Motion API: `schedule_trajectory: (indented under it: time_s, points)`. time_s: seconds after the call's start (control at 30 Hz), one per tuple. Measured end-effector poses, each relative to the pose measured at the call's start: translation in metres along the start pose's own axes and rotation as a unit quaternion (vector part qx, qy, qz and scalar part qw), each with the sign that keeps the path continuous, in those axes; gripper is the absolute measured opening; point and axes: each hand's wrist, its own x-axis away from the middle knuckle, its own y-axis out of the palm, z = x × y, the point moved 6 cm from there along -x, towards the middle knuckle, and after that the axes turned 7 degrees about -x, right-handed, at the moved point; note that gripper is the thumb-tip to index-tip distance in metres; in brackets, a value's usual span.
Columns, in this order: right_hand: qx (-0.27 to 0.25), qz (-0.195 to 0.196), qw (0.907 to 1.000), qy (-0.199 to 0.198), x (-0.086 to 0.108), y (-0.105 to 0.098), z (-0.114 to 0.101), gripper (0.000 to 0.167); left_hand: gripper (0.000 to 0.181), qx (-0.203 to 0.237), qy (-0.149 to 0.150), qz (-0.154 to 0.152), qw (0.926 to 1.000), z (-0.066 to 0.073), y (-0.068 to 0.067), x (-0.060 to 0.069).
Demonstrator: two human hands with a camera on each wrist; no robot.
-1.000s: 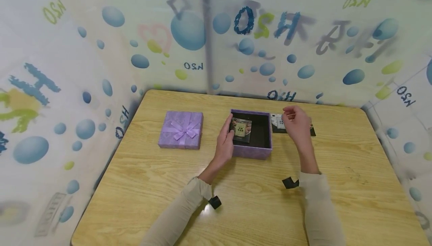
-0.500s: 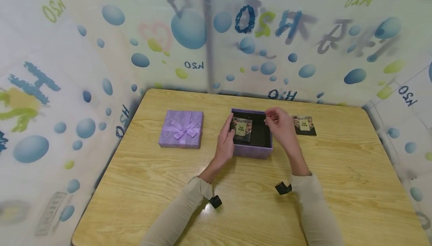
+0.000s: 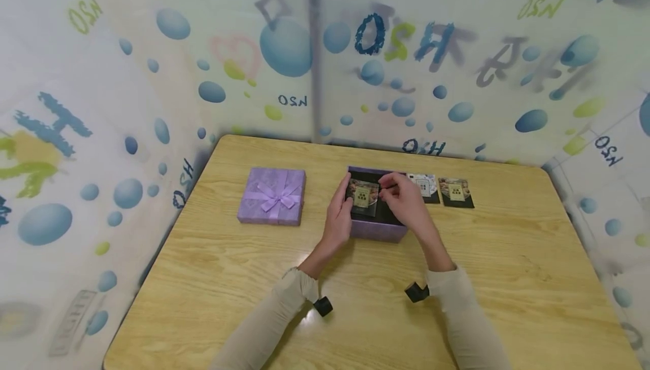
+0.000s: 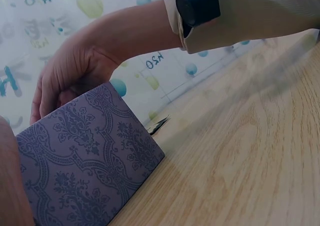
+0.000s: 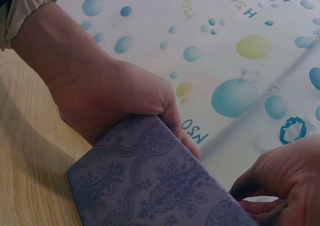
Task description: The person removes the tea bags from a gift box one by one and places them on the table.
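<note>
In the head view my left hand (image 3: 338, 217) holds the left wall of an open purple box (image 3: 378, 231), its thumb at the rim. Small black packets (image 3: 363, 196) with a food picture and a pale label lie stacked in the left part of the box. Over the box's right part, my right hand (image 3: 406, 201) has bent fingers, with the fingertips close to the top packet's right edge. Whether they touch it is hard to tell. In the right wrist view a gap shows between thumb and fingers. The left wrist view shows the box's patterned side wall (image 4: 90, 156).
Right of the box lie a packet with a white and blue top (image 3: 426, 186), partly behind the right hand, and a second food-picture packet (image 3: 456, 192). A purple lid (image 3: 273, 196) with a ribbon bow rests to the left. Patterned curtains surround the wooden table (image 3: 365, 313).
My right hand has moved left from above the packets on the table to over the box, near the packets inside. The left hand and the box stay in place.
</note>
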Motion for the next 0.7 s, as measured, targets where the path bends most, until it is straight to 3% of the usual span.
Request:
schedule_trajectory:
  time_s: [0.27, 0.37, 0.5, 0.6, 0.7]
  points:
    - [0.113, -0.004, 0.9936, 0.009, -0.005, 0.017, -0.002, 0.027, 0.058, 0.008, 0.003, 0.01, 0.9999, -0.001, -0.003, 0.0]
    - [0.172, -0.008, 0.984, 0.045, -0.007, 0.024, 0.001, 0.026, 0.058, 0.016, 0.006, 0.005, 0.9998, -0.001, -0.001, 0.0]
    - [0.229, -0.043, 0.966, 0.112, -0.012, 0.034, 0.01, 0.02, 0.058, 0.008, 0.007, 0.003, 0.9999, -0.002, 0.001, 0.001]
    - [0.246, -0.066, 0.9571, 0.137, -0.017, 0.037, 0.015, 0.037, 0.058, 0.001, 0.016, 0.004, 0.9999, -0.001, 0.001, 0.001]
    - [0.229, -0.084, 0.958, 0.151, -0.021, 0.037, 0.02, 0.044, 0.059, 0.0, 0.023, 0.003, 0.9997, 0.001, 0.0, 0.001]
